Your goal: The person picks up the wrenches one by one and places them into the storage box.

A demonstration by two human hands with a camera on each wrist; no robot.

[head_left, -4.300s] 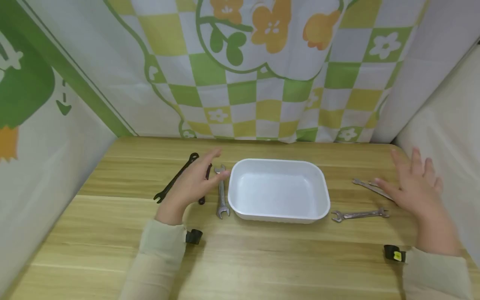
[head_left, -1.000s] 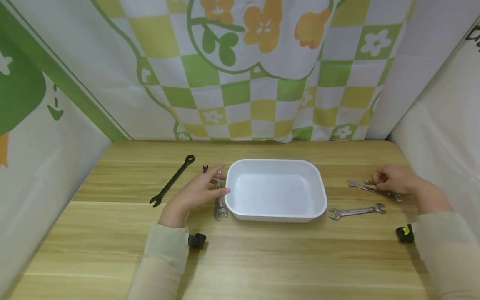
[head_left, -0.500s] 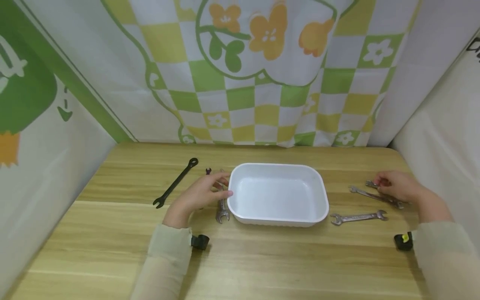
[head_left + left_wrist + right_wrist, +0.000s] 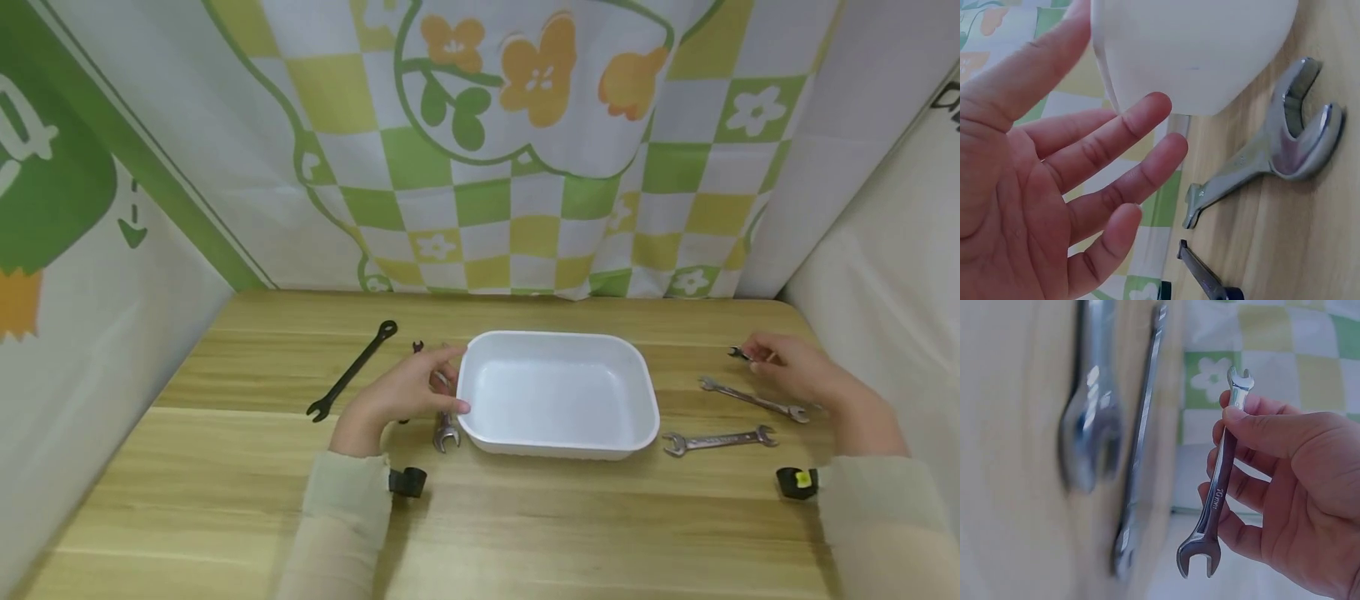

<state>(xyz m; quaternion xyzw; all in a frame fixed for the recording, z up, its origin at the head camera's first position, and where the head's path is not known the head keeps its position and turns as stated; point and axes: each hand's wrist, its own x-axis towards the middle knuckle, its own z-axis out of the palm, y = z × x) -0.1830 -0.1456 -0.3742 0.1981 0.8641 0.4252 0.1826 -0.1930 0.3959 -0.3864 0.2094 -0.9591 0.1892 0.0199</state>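
Since the earlier frame, the right hand [image 4: 798, 367] has raised the small wrench [image 4: 1217, 490] away from the neighbouring wrench [image 4: 752, 400], pinching it near one end above the table [image 4: 600, 525]. Possible fault: this off-centre pinch may let the free end rotate and slip. Pressure from the left hand [image 4: 408, 387], fingers spread at the white tray [image 4: 555, 400] rim, could shift the tray. Appearance of the small wrench: shiny silver, both ends open, shank lettered

Small silver wrench [image 4: 1215, 494], double open-ended, stamped shank; pinched off table in right hand [image 4: 798, 368], far right. White box [image 4: 558, 400], rounded corners; upright, centre, left hand [image 4: 405, 392] touching left side.
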